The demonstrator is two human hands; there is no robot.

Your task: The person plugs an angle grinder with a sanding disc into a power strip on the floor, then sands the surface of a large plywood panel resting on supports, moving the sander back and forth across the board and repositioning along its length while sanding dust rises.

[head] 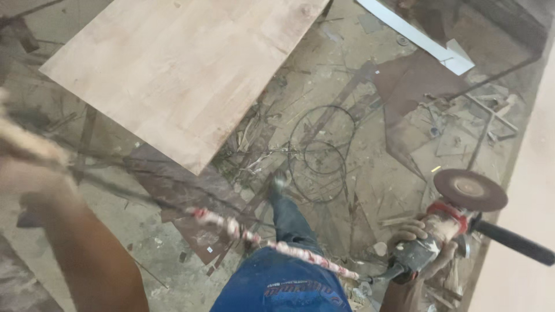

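A large pale wooden board [179, 69] lies raised above a floor [358, 150] littered with scraps and a coil of wire [321, 151]. The right hand [425, 242] is wrapped tightly round an angle grinder [457, 222], disc up, away from the body. The left hand [26, 173], blurred at the frame's edge, seems to lift the taped cord [272, 242]; its grip cannot be made out.

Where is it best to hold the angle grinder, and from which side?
Probably by its grey body, where the right hand wraps it from behind, plus the black side handle jutting right. Both sit clear of the exposed disc at the front.
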